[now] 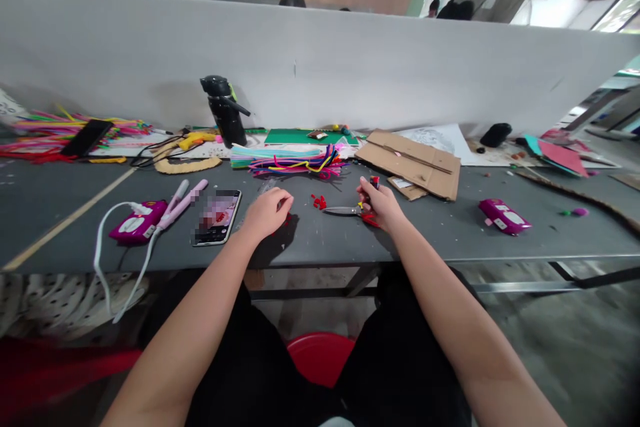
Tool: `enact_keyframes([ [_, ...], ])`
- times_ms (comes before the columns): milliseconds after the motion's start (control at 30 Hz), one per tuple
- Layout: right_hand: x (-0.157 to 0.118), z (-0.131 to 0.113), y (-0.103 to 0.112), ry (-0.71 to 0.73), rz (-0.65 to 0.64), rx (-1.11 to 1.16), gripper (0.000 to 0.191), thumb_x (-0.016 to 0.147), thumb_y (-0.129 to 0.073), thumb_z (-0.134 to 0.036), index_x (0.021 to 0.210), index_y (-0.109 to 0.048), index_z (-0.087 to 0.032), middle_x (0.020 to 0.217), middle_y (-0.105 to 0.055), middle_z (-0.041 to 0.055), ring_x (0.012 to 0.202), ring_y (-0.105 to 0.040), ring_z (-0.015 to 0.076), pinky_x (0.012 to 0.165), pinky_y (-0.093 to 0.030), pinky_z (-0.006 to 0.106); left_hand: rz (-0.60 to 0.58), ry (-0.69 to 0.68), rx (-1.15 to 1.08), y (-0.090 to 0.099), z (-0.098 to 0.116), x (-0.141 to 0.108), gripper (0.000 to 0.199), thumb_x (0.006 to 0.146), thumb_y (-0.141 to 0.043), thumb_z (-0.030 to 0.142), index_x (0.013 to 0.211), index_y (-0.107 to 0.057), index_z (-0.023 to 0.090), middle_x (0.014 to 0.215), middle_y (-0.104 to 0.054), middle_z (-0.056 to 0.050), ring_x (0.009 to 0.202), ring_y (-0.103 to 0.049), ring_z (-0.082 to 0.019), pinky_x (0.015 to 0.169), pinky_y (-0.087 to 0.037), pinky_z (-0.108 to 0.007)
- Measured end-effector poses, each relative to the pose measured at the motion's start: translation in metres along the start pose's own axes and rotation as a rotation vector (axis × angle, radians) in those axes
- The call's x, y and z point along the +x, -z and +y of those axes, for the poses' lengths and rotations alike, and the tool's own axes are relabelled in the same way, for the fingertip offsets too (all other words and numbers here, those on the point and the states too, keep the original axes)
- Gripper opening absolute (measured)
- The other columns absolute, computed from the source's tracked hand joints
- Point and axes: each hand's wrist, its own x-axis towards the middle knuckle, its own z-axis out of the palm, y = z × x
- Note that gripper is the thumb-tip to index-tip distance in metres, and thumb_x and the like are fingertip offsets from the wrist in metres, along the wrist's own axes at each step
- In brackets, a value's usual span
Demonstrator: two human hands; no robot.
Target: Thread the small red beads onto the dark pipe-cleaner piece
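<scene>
My left hand (271,213) is closed over the grey table, fingers curled in. A little red shows beside its fingers, but what they hold, if anything, is hidden. My right hand (381,204) is wrapped round a small dark lighter (374,182) with a red end. Below that hand are scissors (344,211) with red handles, blades pointing left, seemingly on the tabletop. Small red pieces (319,201) lie between my hands. Left of my left hand is a phone (217,217) with its screen lit.
A bundle of pipe cleaners (295,160) lies behind my hands, beside a black bottle (226,112). Cardboard (413,161) sits at back right. A pink hair straightener (183,205) rests by a purple packet (137,221); another purple packet (504,215) is at right. A white partition (320,67) stands behind.
</scene>
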Motion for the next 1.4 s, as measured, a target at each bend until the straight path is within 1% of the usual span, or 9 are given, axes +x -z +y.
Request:
enact_keyframes([
  [167,0.023,-0.006,0.013,0.001,0.13,0.068,0.032,0.085,-0.071,-0.043,0.076,-0.055,-0.018,0.052,-0.049,-0.0055,0.037,-0.037,0.005,0.036,-0.026,0.019,0.049,-0.019,-0.023,-0.004,0.001,-0.005,0.031,0.097,-0.043,0.037,0.091,-0.068,0.019,0.095,-0.067,-0.007,0.084,-0.059,-0.019,0.08,-0.043,-0.03],
  [300,0.049,-0.029,0.023,-0.065,0.226,0.195,0.027,0.094,-0.055,-0.036,0.073,-0.049,-0.02,0.047,-0.043,-0.0069,0.034,-0.033,0.0066,0.035,-0.026,0.019,0.07,-0.015,-0.02,-0.007,0.0,-0.006,0.029,0.096,-0.045,0.035,0.091,-0.068,0.018,0.096,-0.067,-0.008,0.089,-0.06,-0.02,0.081,-0.043,-0.031],
  [467,0.066,-0.053,0.042,0.094,0.372,0.459,0.038,0.098,-0.032,-0.047,0.069,-0.035,-0.023,0.044,-0.03,-0.0088,0.033,-0.026,0.0074,0.035,-0.024,0.021,0.046,-0.03,-0.016,-0.01,0.0,-0.003,0.028,0.096,-0.044,0.032,0.093,-0.068,0.019,0.095,-0.066,-0.007,0.084,-0.059,-0.019,0.078,-0.044,-0.03],
  [633,0.068,-0.05,0.046,0.152,0.427,0.622,0.042,0.097,-0.021,-0.049,0.065,-0.031,-0.023,0.044,-0.025,-0.0083,0.033,-0.024,0.0079,0.035,-0.022,0.023,-0.044,-0.086,-0.041,-0.011,0.005,0.003,0.02,0.092,-0.051,0.028,0.095,-0.069,0.02,0.097,-0.066,-0.006,0.082,-0.061,-0.018,0.078,-0.046,-0.03],
  [867,0.063,-0.032,0.039,0.162,0.282,0.696,0.041,0.095,-0.035,-0.049,0.064,-0.038,-0.023,0.046,-0.031,-0.0064,0.037,-0.029,0.0092,0.037,-0.028,0.023,-0.135,-0.112,-0.04,-0.016,0.012,0.012,0.02,0.087,-0.054,0.019,0.096,-0.072,0.02,0.104,-0.067,-0.008,0.088,-0.065,-0.02,0.079,-0.048,-0.032],
  [1000,0.052,-0.025,0.03,0.138,0.011,0.469,0.036,0.089,-0.048,-0.047,0.065,-0.04,-0.022,0.048,-0.031,-0.007,0.038,-0.029,0.0085,0.038,-0.025,0.022,-0.157,-0.114,-0.038,-0.022,0.011,0.02,0.021,0.087,-0.053,0.017,0.095,-0.073,0.02,0.105,-0.068,-0.008,0.087,-0.066,-0.02,0.079,-0.05,-0.031],
  [1033,0.049,-0.025,0.026,0.126,-0.014,0.435,0.035,0.088,-0.05,-0.046,0.065,-0.04,-0.022,0.048,-0.032,-0.007,0.038,-0.028,0.0084,0.037,-0.024,0.023,-0.162,-0.119,-0.04,-0.023,0.011,0.022,0.022,0.087,-0.053,0.016,0.095,-0.073,0.02,0.105,-0.068,-0.008,0.087,-0.066,-0.019,0.08,-0.051,-0.031],
  [1200,0.032,-0.024,-0.002,0.118,-0.064,0.287,0.025,0.081,-0.062,-0.035,0.065,-0.048,-0.02,0.049,-0.036,-0.0064,0.04,-0.031,0.0075,0.039,-0.026,0.021,-0.159,-0.134,-0.045,-0.026,0.007,0.033,0.025,0.088,-0.051,0.013,0.097,-0.073,0.018,0.107,-0.069,-0.01,0.095,-0.067,-0.021,0.086,-0.051,-0.033],
  [1400,0.004,-0.018,-0.025,0.155,-0.098,0.086,0.028,0.076,-0.075,-0.034,0.065,-0.056,-0.017,0.051,-0.042,-0.0047,0.043,-0.034,0.0064,0.04,-0.024,0.021,-0.18,-0.156,-0.012,-0.034,0.007,0.034,0.024,0.089,-0.053,0.017,0.102,-0.072,0.021,0.111,-0.067,-0.008,0.096,-0.066,-0.022,0.083,-0.05,-0.033],
])
